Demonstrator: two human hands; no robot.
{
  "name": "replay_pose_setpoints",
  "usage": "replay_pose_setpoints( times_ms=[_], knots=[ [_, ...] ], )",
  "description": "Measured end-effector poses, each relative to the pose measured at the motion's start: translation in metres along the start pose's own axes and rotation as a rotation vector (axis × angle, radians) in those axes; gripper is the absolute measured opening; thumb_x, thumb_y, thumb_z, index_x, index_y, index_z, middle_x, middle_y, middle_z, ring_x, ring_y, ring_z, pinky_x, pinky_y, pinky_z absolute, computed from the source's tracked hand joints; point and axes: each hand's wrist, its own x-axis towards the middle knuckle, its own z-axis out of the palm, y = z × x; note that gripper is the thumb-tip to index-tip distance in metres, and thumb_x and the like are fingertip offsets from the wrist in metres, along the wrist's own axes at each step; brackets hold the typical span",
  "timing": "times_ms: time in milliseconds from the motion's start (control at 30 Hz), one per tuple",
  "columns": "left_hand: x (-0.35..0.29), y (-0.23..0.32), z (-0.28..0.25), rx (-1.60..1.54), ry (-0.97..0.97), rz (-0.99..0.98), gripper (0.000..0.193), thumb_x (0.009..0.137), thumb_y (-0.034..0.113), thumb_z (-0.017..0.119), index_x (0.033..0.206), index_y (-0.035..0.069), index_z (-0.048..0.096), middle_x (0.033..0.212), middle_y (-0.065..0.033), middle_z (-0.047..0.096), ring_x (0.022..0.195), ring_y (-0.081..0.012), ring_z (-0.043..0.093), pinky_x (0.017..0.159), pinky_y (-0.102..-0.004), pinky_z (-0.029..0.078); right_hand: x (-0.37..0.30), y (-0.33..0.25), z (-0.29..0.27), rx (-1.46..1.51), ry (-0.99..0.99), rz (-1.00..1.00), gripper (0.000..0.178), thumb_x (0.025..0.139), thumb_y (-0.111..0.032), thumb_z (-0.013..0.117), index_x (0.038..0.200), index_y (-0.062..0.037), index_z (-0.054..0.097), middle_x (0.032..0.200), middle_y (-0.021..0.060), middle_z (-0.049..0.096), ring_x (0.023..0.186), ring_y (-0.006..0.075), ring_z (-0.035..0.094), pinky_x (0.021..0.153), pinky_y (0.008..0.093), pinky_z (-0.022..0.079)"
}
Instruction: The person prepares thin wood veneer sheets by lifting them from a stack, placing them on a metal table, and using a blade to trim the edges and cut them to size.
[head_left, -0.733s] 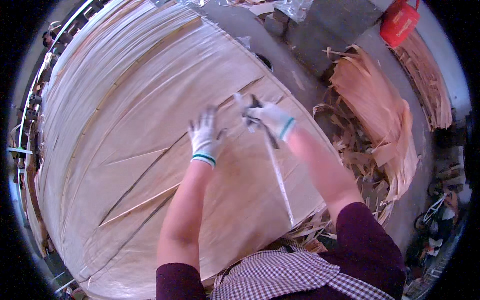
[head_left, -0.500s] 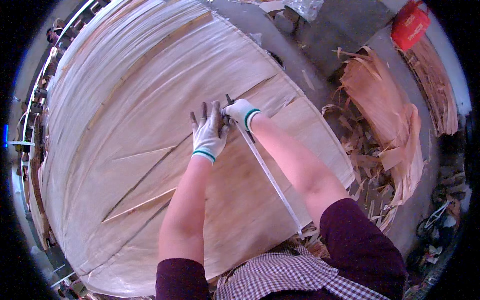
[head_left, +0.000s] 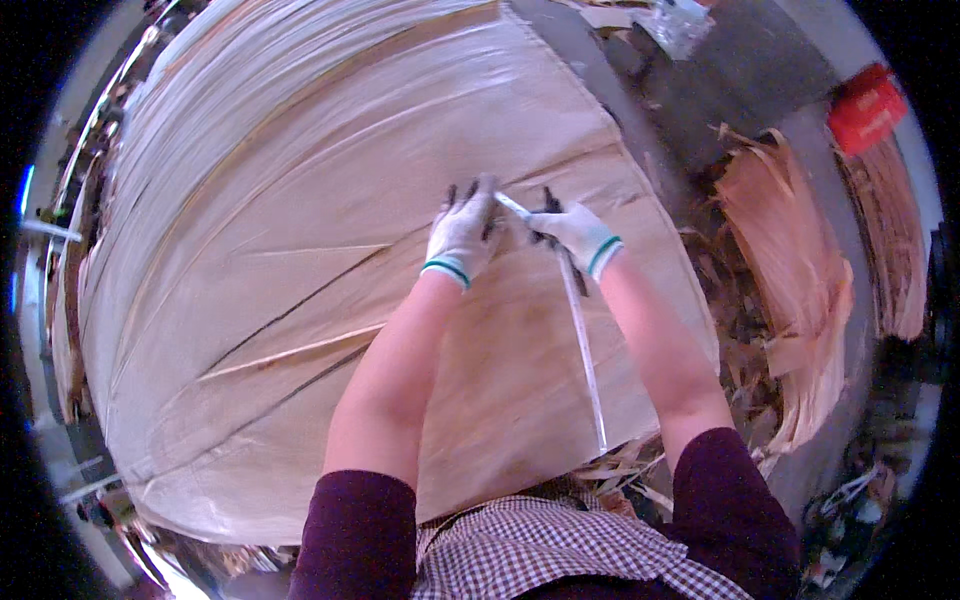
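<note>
White tape (head_left: 584,360), pinched in the right hand (head_left: 582,233) with a dark tool (head_left: 549,200), runs across wood veneer (head_left: 270,210). The left hand (head_left: 463,238) is loosely spread near the tape.

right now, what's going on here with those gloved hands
A person in white gloves is working over a broad, pale wood sheet. Their right hand grips a dark tool and a white strip that trails toward the sheet's near edge. A short white length pokes out toward the left hand; blur hides whether they touch.
</note>
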Motion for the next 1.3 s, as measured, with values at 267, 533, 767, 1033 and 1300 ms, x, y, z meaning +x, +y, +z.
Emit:
replay_pose_setpoints(
  times_ms=[267,533,767,1033,1300],
  knots=[
    [-0.002,-0.003,-0.005,0.390,0.011,0.257,0.039,0.089,0.032,0.049,0.124,0.014,0.055,0.136,-0.0104,0.048,0.129,-0.0280,0.040,0.112,-0.0503,0.020,-0.003,0.006,-0.011,-0.620,0.625,-0.409,0.020,0.087,-0.023,0.060,0.092,-0.0045,0.065,0.076,0.0130,0.067,0.067,0.0253,0.063,0.056,0.0369,0.049],
    [-0.201,-0.104,-0.111,0.040,0.236,-0.042,0.034,0.084,0.015,0.058,0.118,0.012,0.059,0.124,-0.0145,0.056,0.117,-0.0356,0.050,0.105,-0.0478,0.032,-0.134,-0.020,0.140,0.131,-0.060,-0.108,0.018,0.089,-0.020,0.060,0.102,-0.0078,0.060,0.073,0.0018,0.063,0.058,0.0058,0.051,0.049,0.0214,0.040],
    [-0.321,-0.219,-0.190,0.410,0.119,-0.133,0.052,0.091,0.035,0.045,0.134,0.007,0.045,0.143,-0.0135,0.038,0.134,-0.0291,0.032,0.114,-0.0442,0.015,-0.147,-0.010,0.322,0.266,-0.207,-0.044,0.018,0.090,-0.024,0.060,0.097,-0.0078,0.060,0.074,0.0015,0.064,0.059,0.0065,0.052,0.049,0.0218,0.041],
    [-0.321,-0.248,-0.200,0.309,0.066,-0.027,0.055,0.089,0.033,0.046,0.137,0.005,0.040,0.146,-0.0144,0.033,0.135,-0.0310,0.030,0.113,-0.0434,0.016,-0.063,-0.011,0.456,0.195,-0.099,-0.057,0.018,0.087,-0.020,0.061,0.089,-0.0025,0.064,0.069,0.0043,0.063,0.053,0.0105,0.053,0.046,0.0253,0.040],
    [-0.293,-0.244,-0.214,0.288,0.085,-0.147,0.056,0.085,0.024,0.050,0.139,0.016,0.039,0.140,-0.0078,0.044,0.118,-0.0334,0.045,0.097,-0.0491,0.035,-0.042,-0.009,0.473,0.058,0.032,0.225,0.019,0.084,-0.020,0.063,0.075,-0.0035,0.062,0.057,0.0034,0.055,0.044,0.0138,0.048,0.038,0.0289,0.034]
  ],
)
